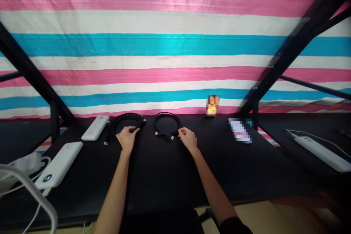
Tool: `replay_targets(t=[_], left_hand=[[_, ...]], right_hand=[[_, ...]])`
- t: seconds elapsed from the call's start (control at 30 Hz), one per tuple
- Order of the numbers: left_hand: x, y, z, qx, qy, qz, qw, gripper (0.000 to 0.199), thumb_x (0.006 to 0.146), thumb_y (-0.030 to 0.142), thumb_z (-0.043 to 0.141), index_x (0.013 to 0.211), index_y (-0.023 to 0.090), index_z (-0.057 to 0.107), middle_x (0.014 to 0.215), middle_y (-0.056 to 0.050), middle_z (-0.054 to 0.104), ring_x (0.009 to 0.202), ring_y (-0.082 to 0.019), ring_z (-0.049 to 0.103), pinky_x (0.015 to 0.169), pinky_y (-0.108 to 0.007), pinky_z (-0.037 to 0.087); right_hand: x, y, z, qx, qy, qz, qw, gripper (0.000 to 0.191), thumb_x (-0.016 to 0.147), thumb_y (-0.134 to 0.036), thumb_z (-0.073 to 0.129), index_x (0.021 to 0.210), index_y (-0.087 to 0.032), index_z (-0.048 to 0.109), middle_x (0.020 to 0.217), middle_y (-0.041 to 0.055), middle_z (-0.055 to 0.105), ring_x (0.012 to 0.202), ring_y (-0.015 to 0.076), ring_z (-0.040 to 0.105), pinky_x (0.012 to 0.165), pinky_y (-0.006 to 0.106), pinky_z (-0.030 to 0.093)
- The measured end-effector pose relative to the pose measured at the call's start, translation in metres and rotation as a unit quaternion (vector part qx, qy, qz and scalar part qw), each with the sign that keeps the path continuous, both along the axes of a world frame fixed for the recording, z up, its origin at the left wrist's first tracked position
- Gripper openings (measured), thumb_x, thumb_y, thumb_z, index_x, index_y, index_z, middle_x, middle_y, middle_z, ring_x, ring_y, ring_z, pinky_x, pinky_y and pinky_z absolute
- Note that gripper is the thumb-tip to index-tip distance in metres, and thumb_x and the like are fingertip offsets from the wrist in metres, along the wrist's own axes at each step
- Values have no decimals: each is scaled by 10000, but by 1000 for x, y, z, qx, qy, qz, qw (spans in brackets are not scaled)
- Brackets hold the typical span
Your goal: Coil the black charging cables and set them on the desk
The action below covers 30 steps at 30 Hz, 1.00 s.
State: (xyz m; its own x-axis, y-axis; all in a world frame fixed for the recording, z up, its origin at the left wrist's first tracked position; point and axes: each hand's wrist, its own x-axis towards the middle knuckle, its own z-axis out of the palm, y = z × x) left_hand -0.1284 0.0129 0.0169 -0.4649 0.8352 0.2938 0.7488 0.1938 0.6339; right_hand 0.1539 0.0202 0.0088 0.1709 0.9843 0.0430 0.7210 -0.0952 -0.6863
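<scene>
On the black tabletop lie two coils of black cable. My left hand (pixel 127 139) is closed at the near right side of the larger, thicker coil (pixel 118 117), its thumb and fingers on the cable. My right hand (pixel 188 138) pinches the right edge of the smaller coil (pixel 157 116), fingertips drawn together. Two cable plugs (pixel 172 138) show on the near side of that smaller coil. Another plug (pixel 105 143) sticks out at the near left of the larger one. Parts of both coils are hidden behind my fingers.
Two white power banks (pixel 64 162) lie on the left, by a white power strip (pixel 27 164) and cords. A curved white tube (pixel 46 204) crosses the lower left. Blurred items (pixel 240 131) lie to the right, with another white power bank (pixel 323 153) beyond. Black frame bars (pixel 290 49) slant behind.
</scene>
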Motion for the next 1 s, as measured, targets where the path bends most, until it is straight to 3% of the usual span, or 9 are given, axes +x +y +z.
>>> replay_targets(t=[0.2, 0.47, 1.0], left_hand=[[1, 1, 2, 13, 15, 11, 1000, 273, 833, 393, 495, 975, 200, 627, 1013, -52, 643, 985, -226, 570, 883, -356, 343], [-2, 1, -4, -54, 44, -37, 997, 238, 775, 393, 578, 872, 204, 684, 1002, -90, 654, 1041, -309, 515, 917, -451, 319], [-5, 1, 1, -5, -5, 12, 1000, 241, 772, 437, 574, 853, 237, 680, 897, -15, 684, 911, -224, 609, 839, -335, 358]], right_hand=[[0, 0, 0, 3, 5, 2, 1000, 224, 843, -391, 474, 853, -257, 653, 742, -33, 710, 757, 164, 657, 607, 235, 391], [0, -1, 1, -5, -4, 0, 1000, 224, 846, -393, 473, 871, -260, 651, 759, -30, 717, 756, 160, 659, 612, 236, 398], [2, -1, 0, -4, -3, 10, 1000, 217, 839, -396, 472, 857, -270, 648, 742, -34, 706, 751, 166, 647, 628, 243, 395]])
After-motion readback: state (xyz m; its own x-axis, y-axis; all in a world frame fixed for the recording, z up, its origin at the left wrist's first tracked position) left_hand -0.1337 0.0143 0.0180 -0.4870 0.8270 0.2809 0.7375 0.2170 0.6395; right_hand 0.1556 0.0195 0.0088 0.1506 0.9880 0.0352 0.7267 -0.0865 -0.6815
